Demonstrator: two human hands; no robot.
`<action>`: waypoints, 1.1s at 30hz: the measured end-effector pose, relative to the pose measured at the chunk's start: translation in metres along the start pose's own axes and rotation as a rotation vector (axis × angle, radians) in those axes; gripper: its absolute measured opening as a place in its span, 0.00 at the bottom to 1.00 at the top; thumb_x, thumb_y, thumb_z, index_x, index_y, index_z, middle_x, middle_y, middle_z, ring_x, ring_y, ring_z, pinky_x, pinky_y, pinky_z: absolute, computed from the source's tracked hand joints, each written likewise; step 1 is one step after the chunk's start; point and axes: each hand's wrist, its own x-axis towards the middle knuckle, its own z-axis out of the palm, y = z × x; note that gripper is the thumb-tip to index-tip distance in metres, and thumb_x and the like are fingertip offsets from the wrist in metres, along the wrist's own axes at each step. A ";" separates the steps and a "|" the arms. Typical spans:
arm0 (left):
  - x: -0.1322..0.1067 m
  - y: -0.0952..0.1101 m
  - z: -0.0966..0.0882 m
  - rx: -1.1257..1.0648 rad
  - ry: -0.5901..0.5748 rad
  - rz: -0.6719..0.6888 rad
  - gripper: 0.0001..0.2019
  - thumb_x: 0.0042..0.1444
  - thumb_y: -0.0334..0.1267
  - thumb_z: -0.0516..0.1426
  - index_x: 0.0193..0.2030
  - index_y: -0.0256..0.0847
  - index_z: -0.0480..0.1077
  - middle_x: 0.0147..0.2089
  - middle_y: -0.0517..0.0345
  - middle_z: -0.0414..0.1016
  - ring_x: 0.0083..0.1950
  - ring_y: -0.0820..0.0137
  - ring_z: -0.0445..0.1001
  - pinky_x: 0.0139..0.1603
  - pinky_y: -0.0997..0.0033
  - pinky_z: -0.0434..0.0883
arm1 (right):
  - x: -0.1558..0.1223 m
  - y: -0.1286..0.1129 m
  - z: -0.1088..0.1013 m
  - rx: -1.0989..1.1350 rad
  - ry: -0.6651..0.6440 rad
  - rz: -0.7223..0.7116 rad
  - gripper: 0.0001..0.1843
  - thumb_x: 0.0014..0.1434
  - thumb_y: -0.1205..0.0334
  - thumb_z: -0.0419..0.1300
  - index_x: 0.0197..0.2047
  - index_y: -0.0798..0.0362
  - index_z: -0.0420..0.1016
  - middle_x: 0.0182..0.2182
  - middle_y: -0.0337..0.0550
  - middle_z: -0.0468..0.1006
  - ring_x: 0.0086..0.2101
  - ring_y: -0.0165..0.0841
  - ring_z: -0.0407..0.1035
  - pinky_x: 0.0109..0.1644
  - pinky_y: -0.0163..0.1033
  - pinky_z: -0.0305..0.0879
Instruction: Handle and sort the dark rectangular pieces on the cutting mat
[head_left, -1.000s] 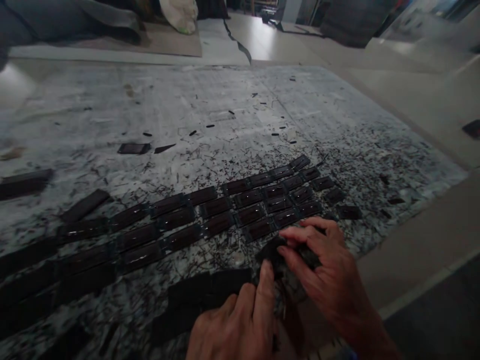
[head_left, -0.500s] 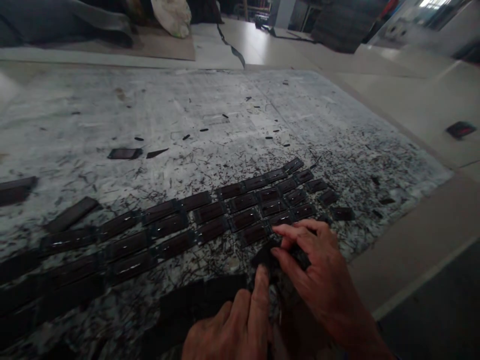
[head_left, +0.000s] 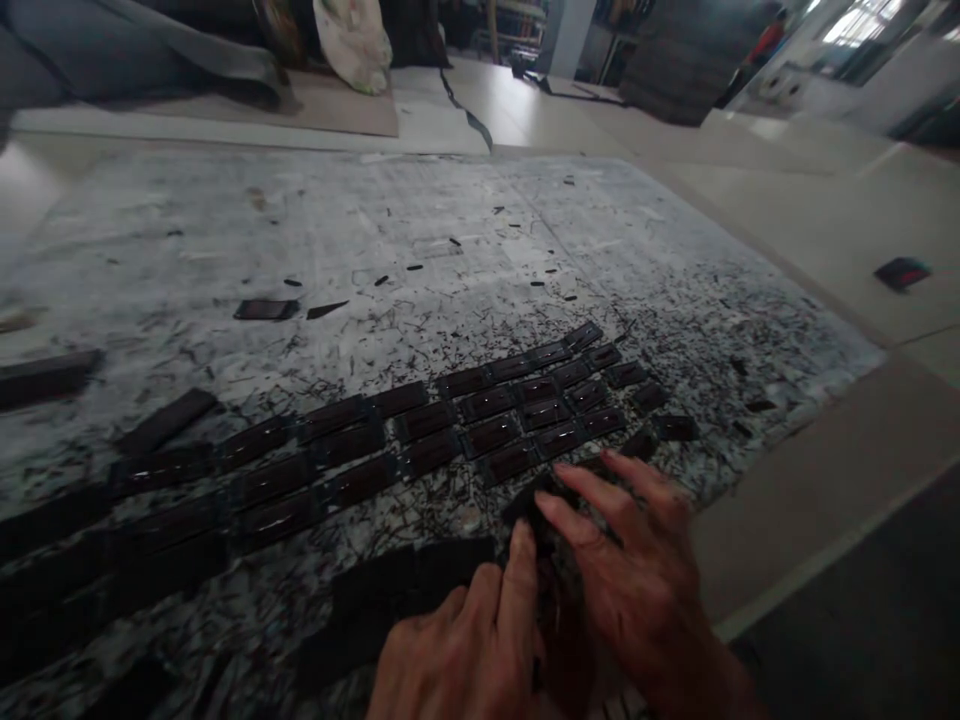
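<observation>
A dark, flat, glossy piece (head_left: 534,505) (edges blurred) sits pinched between the right hand (head_left: 630,580) fingers and the left hand (head_left: 472,650) forefinger, just beyond both.

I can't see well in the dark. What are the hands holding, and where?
Both hands, left hand and right hand, pinch a small dark piece at its near edge.

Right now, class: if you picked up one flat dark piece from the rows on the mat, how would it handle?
A flat dark piece looks thin and small, so probably light. Its glossy top suggests it may slip. Lying flat on the speckled mat, it seems unlikely to roll or tip.
</observation>
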 end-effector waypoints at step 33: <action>-0.008 0.002 -0.056 -1.400 0.098 -0.809 0.16 0.56 0.48 0.53 0.46 0.42 0.73 0.24 0.64 0.70 0.19 0.77 0.64 0.16 0.83 0.58 | -0.006 -0.030 -0.011 -0.061 -0.062 0.024 0.15 0.60 0.66 0.52 0.48 0.48 0.75 0.49 0.42 0.76 0.57 0.46 0.57 0.58 0.58 0.53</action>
